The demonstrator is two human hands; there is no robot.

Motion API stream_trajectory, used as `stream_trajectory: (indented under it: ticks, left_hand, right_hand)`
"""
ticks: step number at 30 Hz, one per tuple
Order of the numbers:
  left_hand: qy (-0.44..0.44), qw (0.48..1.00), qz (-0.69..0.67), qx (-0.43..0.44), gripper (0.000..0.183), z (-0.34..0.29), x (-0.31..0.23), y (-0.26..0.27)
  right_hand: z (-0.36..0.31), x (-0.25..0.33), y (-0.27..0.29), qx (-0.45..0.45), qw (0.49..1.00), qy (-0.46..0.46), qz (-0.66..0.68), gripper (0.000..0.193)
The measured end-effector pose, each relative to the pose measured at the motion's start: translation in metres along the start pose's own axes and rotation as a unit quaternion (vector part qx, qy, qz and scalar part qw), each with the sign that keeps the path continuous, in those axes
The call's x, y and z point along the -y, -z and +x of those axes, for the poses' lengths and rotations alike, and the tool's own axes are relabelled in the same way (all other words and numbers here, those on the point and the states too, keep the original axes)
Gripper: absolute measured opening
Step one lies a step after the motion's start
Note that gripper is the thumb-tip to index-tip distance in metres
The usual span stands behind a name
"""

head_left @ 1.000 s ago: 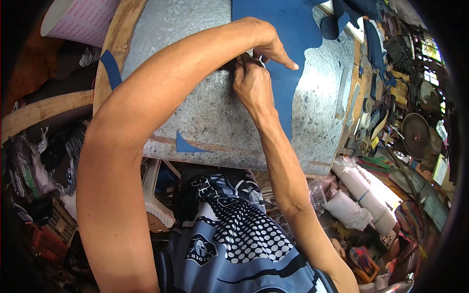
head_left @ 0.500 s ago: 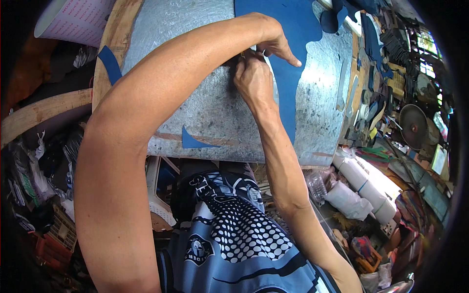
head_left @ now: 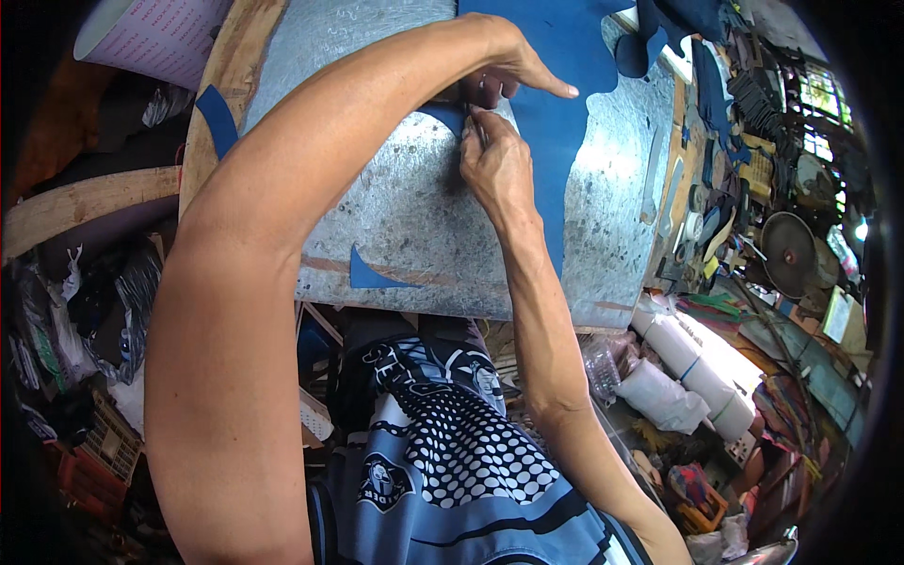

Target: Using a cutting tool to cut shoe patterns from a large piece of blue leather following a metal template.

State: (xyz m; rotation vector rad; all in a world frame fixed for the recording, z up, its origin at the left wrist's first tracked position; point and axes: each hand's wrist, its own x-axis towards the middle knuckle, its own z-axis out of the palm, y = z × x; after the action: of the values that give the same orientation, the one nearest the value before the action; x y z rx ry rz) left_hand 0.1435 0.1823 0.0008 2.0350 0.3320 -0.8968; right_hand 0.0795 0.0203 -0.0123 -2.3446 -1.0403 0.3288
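Observation:
A blue sheet of flat material (head_left: 556, 155) lies on the metal-topped table (head_left: 395, 207), its right edge wavy. My left hand (head_left: 513, 58) rests on the sheet's upper part, with one digit stretched out to the right and other fingertips spread below the palm. My right hand (head_left: 497, 160) is just below it, fingers pinched round a thin, dark tool (head_left: 468, 113) at the sheet's left edge. The tool's kind cannot be made out, as the fingers cover most of it. Some blue material (head_left: 441, 115) shows left of the pinch, partly behind my left forearm.
A pointed blue scrap (head_left: 375, 273) lies near the table's front edge, another blue strip (head_left: 217, 122) on its wooden left border. Dark blue cut pieces (head_left: 638, 52) lie at the far right. White rolls (head_left: 697, 363) and a round fan (head_left: 789, 252) stand to the right.
My right hand has shifted slightly downward, apart from the left hand, and the thin tool shows more. My left hand has moved slightly up. Blue material now shows left of the pinch.

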Motion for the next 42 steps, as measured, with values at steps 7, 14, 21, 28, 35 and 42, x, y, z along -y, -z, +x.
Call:
stream_trajectory:
  ticks: [7, 14, 21, 28, 35, 42]
  left_hand:
    - [-0.030, 0.997, -0.060, -0.036, 0.131, 0.003, 0.015, 0.011]
    - [-0.024, 0.994, -0.098, -0.034, 0.131, 0.001, 0.014, 0.012]
    - [-0.025, 0.994, -0.093, -0.049, 0.130, -0.002, 0.020, 0.010]
    - [0.003, 0.992, -0.098, -0.082, 0.127, -0.005, 0.015, 0.007]
    - [0.017, 0.987, -0.105, -0.124, 0.123, -0.014, 0.011, 0.001]
    - [0.052, 0.982, -0.122, -0.136, 0.117, -0.018, 0.008, -0.006]
  right_hand:
    - [-0.003, -0.001, 0.010, 0.029, 0.998, -0.022, 0.043, 0.035]
    - [-0.004, -0.010, 0.016, 0.049, 0.997, -0.029, 0.046, 0.034]
    - [0.001, -0.015, 0.027, 0.104, 0.993, -0.043, 0.030, 0.037]
    - [0.010, -0.031, 0.037, 0.153, 0.988, -0.017, 0.011, 0.036]
    - [0.022, -0.035, 0.047, 0.193, 0.981, 0.027, -0.002, 0.033]
    - [0.025, -0.052, 0.048, 0.173, 0.978, 0.118, -0.017, 0.031]
